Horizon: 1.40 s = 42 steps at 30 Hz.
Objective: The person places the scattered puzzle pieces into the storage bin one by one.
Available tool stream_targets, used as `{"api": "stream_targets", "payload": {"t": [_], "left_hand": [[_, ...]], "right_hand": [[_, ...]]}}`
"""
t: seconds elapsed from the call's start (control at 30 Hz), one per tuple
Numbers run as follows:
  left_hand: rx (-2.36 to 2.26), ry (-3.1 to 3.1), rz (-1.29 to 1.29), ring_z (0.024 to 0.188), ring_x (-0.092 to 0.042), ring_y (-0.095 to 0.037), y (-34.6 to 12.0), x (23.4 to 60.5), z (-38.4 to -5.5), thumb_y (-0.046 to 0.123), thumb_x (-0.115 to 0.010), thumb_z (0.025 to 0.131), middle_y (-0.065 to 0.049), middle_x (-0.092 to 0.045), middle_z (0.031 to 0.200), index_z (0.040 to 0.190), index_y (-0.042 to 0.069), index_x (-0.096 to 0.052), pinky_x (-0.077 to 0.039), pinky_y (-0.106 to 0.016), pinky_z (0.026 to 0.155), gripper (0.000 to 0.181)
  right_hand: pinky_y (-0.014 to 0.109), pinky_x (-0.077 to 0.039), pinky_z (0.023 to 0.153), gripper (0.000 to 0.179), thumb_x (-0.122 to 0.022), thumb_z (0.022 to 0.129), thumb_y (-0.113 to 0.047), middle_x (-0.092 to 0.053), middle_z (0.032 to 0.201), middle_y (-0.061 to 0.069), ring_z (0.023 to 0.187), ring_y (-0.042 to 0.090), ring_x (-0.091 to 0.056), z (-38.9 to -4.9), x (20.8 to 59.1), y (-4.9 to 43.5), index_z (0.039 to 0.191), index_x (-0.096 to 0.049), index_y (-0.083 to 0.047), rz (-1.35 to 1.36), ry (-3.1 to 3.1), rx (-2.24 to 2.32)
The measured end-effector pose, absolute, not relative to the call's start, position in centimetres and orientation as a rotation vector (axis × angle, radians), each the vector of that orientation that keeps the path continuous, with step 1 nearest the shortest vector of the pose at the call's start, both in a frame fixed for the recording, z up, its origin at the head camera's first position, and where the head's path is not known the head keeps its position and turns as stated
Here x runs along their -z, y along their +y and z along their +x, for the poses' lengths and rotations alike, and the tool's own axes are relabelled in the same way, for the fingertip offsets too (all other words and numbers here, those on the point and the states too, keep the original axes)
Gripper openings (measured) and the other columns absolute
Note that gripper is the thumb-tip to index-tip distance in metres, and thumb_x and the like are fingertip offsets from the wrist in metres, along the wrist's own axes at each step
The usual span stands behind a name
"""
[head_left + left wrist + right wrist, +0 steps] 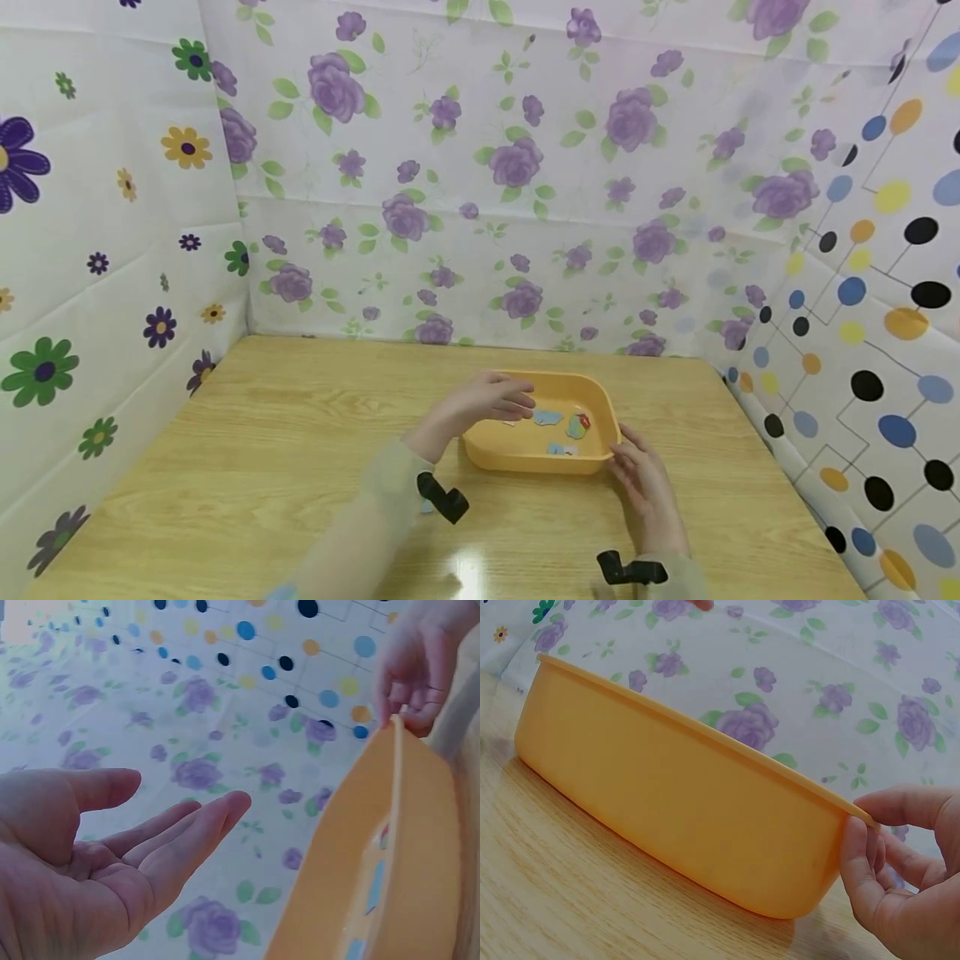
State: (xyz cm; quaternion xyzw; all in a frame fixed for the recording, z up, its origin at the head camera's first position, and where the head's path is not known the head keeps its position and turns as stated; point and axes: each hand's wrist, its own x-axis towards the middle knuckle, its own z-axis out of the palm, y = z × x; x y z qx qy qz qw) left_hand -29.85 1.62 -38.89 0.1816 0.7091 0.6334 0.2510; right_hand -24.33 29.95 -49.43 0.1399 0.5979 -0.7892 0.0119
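An orange plastic basin stands on the table, holding several small flat pieces. Among them are a blue piece, a green-and-red piece and a light blue one. Above the basin's left side hovers my left hand; its palm and spread thumb hold nothing in the left wrist view. At the near right corner, my right hand pinches the basin's rim between thumb and fingers, plain in the right wrist view too.
A small light-blue piece lies on the wooden table, partly hidden behind my left wrist. Flower-printed cloth hangs behind the table, and dotted cloth hangs along the right. Black camera bands sit on both wrists.
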Motion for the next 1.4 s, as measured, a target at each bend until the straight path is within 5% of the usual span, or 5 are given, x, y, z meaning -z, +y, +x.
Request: {"api": "stream_targets", "payload": {"t": [0.47, 0.9, 1.4], "left_hand": [[-1.997, 1.848, 0.446, 0.128, -0.054, -0.035, -4.7, 39.0, -28.4, 0.027, -0.040, 0.107, -0.028, -0.049, 0.141, 0.143, -0.007, -0.041, -0.047, -0.033, 0.105, 0.049], [-1.993, 1.983, 0.264, 0.133, -0.048, -0.039, -8.4, 42.2, -26.4, 0.031, -0.039, 0.106, -0.026, -0.048, 0.144, 0.144, -0.005, -0.042, -0.033, -0.051, 0.115, 0.052], [-2.034, 1.988, 0.072, 0.139, -0.036, -0.045, -11.2, 46.4, -24.5, 0.024, -0.043, 0.105, -0.028, -0.040, 0.149, 0.146, -0.008, -0.035, -0.027, -0.058, 0.116, 0.053]], "right_hand": [[0.015, -0.052, 0.078, 0.053, -0.050, 0.099, -0.004, -0.062, 0.096, -0.008, 0.086, 0.003, -0.060, -24.2, 49.4, 30.0, 0.148, -0.032, -0.006, 0.437, 1.853, 2.473], [0.015, -0.052, 0.078, 0.047, -0.052, 0.099, -0.006, -0.062, 0.095, -0.010, 0.086, 0.002, -0.059, -24.2, 49.4, 30.2, 0.144, -0.038, -0.012, 0.466, 1.827, 2.465], [0.014, -0.051, 0.078, 0.050, -0.051, 0.100, -0.006, -0.060, 0.097, -0.011, 0.087, 0.001, -0.058, -24.3, 49.1, 29.9, 0.146, -0.035, -0.012, 0.482, 1.804, 2.454]]}}
